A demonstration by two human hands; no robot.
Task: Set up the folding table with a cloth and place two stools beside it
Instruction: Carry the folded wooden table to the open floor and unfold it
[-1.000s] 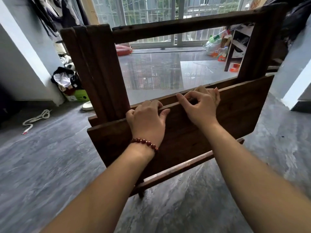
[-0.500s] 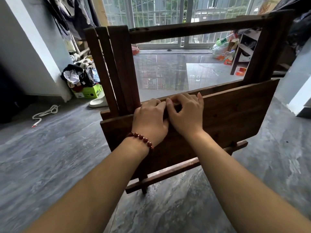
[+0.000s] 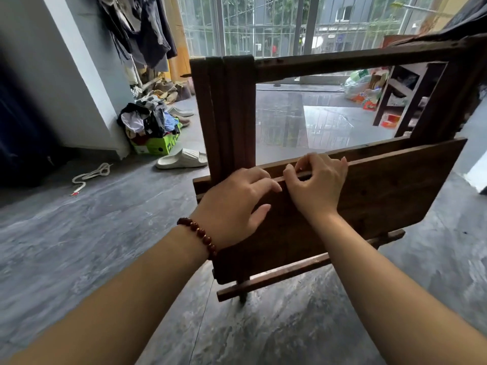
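2 hands [image 3: 274, 198] seemingly grip the folded table's [image 3: 382, 191] upper edge.

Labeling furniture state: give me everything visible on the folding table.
The folding table is dark, worn wood, still folded: its top panel hangs near-vertical, tilted, in front of an upright frame of legs and a top rail. A lower crossbar runs beneath. It stands on grey tiled floor. The left hand and right hand both rest on the panel's upper edge, fingers curled over it.
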